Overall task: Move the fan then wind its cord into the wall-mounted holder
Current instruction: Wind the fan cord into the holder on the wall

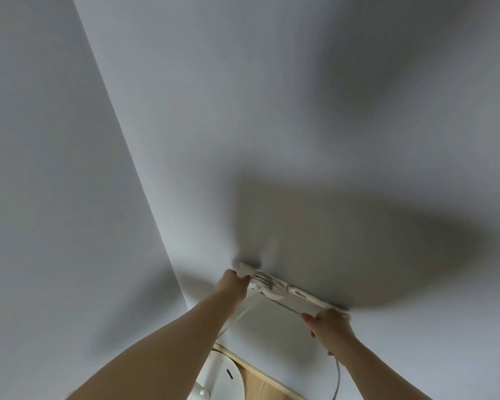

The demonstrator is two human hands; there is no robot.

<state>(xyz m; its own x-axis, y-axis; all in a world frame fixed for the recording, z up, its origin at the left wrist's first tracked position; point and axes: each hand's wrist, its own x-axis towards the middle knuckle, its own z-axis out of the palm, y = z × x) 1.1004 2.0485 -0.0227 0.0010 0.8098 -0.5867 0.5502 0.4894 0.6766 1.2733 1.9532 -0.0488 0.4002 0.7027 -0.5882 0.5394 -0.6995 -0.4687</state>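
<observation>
With both hands clamped on the thin white fan cord [283, 305], left hand [233, 283] at the white wall-mounted plastic holder [267, 282], right hand [326, 323] just beside it, slack could slip the loops off.

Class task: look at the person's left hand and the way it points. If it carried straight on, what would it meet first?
The left hand points up and right at the wall-mounted holder, which it already seems to touch; behind that lies the wall. Depth is unclear.
</observation>
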